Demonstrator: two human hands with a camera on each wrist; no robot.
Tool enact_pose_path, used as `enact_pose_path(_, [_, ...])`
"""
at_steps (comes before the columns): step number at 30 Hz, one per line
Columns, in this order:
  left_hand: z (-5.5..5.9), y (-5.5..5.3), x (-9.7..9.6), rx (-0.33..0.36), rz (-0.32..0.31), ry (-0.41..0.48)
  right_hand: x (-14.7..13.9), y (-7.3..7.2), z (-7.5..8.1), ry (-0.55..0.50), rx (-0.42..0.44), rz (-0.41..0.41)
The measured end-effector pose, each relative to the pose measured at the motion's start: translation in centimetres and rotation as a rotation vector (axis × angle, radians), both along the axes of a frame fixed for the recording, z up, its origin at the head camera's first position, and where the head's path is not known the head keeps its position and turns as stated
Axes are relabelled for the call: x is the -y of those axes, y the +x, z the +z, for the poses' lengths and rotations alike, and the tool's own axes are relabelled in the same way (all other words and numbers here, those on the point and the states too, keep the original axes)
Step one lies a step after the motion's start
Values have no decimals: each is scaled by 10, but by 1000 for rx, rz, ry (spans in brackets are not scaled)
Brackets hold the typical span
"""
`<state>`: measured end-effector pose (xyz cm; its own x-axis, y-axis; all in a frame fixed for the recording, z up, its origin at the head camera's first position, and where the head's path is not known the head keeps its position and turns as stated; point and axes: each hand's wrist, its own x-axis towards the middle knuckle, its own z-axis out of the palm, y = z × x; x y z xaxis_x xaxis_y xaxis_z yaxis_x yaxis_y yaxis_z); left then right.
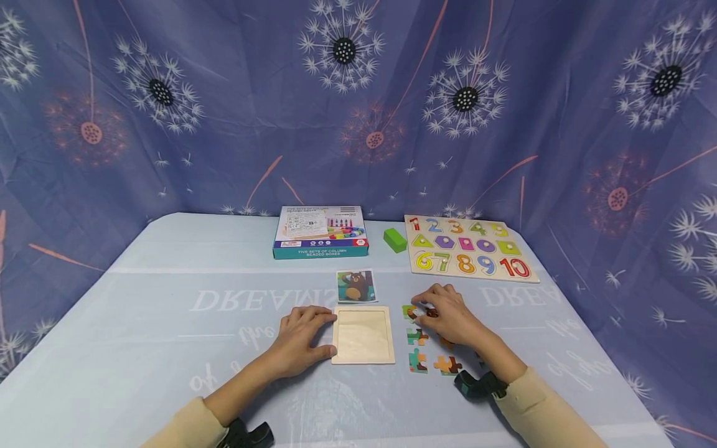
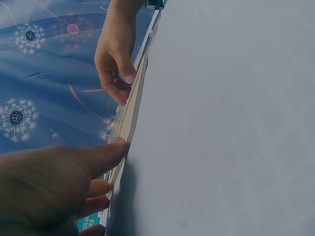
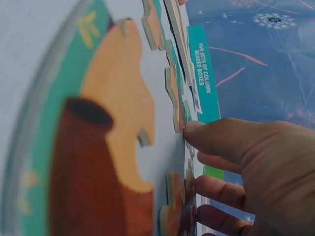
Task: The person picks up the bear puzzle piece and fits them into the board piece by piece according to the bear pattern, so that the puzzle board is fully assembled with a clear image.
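Note:
A shallow square wooden puzzle tray (image 1: 363,336) lies in front of me, with nothing inside its raised border. My left hand (image 1: 302,339) rests at its left side, thumb and index fingertip spread along the edge. To the right of the tray, my right hand (image 1: 450,316) reaches over jigsaw pieces. Its thumb and index finger pinch the edges of a green-and-brown puzzle piece (image 1: 407,310). Nearer me lie a teal piece (image 1: 416,336), another teal piece (image 1: 417,361) and an orange-brown piece (image 1: 446,365). Other pieces are partly hidden under the right hand.
Behind the tray lies a bear picture card (image 1: 356,286). Farther back are a beaded-boxes carton (image 1: 320,232), a green block (image 1: 394,240) and a wooden number board (image 1: 470,249). A patterned purple curtain (image 1: 246,124) hangs behind the table (image 1: 140,323).

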<state>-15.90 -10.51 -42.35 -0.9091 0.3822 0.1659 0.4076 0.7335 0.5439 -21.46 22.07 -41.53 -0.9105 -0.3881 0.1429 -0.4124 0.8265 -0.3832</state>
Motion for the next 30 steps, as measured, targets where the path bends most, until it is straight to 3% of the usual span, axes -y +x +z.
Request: enact_pose_path(30, [-1, -7, -3, 12, 14, 18, -2, -4, -5, -21, -2, -2])
